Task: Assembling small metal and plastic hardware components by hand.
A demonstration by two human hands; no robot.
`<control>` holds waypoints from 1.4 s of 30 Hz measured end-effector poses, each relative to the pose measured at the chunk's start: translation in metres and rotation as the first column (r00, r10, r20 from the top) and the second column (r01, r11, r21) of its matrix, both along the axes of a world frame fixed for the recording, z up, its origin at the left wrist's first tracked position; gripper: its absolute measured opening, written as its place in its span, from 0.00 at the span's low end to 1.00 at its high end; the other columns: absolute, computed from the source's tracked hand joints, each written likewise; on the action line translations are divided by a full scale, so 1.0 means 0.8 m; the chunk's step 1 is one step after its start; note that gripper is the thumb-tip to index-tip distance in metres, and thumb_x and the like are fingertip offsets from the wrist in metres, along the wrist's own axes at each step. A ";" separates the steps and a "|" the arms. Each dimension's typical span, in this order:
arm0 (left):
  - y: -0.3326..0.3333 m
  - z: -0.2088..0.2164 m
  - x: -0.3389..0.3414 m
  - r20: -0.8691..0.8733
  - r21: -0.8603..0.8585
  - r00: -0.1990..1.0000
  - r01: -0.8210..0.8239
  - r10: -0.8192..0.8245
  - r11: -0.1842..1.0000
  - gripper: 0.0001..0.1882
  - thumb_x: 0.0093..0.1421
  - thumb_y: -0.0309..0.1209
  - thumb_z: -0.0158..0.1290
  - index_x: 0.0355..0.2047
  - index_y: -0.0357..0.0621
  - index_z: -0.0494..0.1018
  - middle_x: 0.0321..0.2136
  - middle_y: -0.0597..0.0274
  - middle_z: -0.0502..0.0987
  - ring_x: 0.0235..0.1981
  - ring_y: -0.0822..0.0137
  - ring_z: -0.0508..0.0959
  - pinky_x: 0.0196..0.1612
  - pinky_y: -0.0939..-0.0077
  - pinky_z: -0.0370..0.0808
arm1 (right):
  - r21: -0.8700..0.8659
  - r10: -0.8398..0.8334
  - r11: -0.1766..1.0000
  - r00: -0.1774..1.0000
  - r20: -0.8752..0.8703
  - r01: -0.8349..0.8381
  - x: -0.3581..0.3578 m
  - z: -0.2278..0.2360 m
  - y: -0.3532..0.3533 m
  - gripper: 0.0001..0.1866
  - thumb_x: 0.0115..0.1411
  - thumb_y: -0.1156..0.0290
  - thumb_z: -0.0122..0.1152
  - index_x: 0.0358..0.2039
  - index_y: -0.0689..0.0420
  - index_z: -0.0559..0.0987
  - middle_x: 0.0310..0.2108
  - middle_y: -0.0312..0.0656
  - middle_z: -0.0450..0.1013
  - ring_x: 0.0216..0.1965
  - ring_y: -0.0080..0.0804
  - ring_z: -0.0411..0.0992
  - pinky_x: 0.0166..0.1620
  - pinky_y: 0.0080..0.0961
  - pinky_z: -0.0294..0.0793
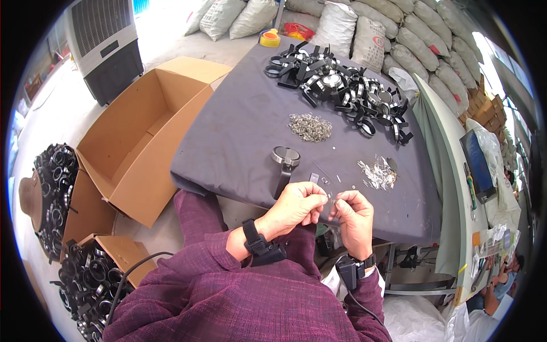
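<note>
Over the table's near edge, my left hand (pixel 300 203) and my right hand (pixel 355 219) face each other, thumbs and fingers pinched together. Between the fingertips a tiny silver metal piece (pixel 333 200) shows; its exact shape is too small to make out. Just beyond my left hand is a black strap (pixel 282 179) with a round, metal-rimmed disc (pixel 286 156) at its far end. A few loose little metal bits lie beside it. Farther back is a heap of small silver buckle-like loops (pixel 310 127). To the right sits a pile of thin silver pins (pixel 378 173).
Many black straps with round metal rims (pixel 342 85) are heaped at the table's (pixel 228 131) far side, near yellow tape (pixel 269 38). Left stand an open cardboard box (pixel 128 142), more heaped black parts (pixel 91 285) and an air cooler (pixel 105 45). Stacked sacks (pixel 419 43) line the back.
</note>
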State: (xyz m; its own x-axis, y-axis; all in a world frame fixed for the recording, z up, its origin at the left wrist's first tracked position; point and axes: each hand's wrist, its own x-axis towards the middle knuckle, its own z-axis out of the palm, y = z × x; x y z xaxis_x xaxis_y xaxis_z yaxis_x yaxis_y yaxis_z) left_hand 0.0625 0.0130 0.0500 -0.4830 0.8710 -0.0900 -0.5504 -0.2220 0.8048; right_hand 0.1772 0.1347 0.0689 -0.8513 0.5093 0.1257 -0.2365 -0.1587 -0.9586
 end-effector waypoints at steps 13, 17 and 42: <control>0.000 -0.002 0.000 -0.065 0.006 0.998 -0.005 0.005 1.000 0.05 0.57 0.24 0.53 0.34 0.35 0.71 0.18 0.65 0.73 0.16 0.79 0.71 0.16 0.90 0.65 | -0.174 0.048 0.984 0.994 0.098 -0.031 0.002 -0.005 0.008 0.04 0.58 0.76 0.57 0.33 0.62 0.73 0.23 0.38 0.71 0.21 0.24 0.70 0.25 0.22 0.74; -0.002 0.002 0.001 -0.106 -0.006 0.994 -0.001 0.000 1.000 0.06 0.57 0.23 0.53 0.35 0.35 0.71 0.19 0.65 0.73 0.16 0.80 0.71 0.16 0.90 0.65 | -0.292 0.131 0.951 0.989 0.069 -0.106 0.004 -0.004 0.011 0.04 0.58 0.76 0.57 0.33 0.62 0.73 0.24 0.38 0.71 0.22 0.25 0.71 0.25 0.22 0.74; 0.006 -0.011 0.003 -0.031 0.048 0.999 0.039 -0.038 0.998 0.09 0.58 0.26 0.54 0.37 0.33 0.72 0.23 0.62 0.75 0.19 0.76 0.74 0.17 0.88 0.70 | -0.099 -0.007 0.995 1.000 0.009 0.008 0.004 -0.002 0.001 0.03 0.60 0.77 0.54 0.34 0.62 0.72 0.23 0.37 0.70 0.20 0.21 0.68 0.23 0.18 0.70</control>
State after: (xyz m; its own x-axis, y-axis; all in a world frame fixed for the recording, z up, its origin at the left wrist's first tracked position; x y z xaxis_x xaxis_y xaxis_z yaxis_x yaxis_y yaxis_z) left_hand 0.0651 0.0177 0.0416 -0.4507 0.8921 -0.0333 -0.5352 -0.2401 0.8099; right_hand 0.1808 0.1354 0.0671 -0.8482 0.5255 0.0668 -0.2298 -0.2515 -0.9402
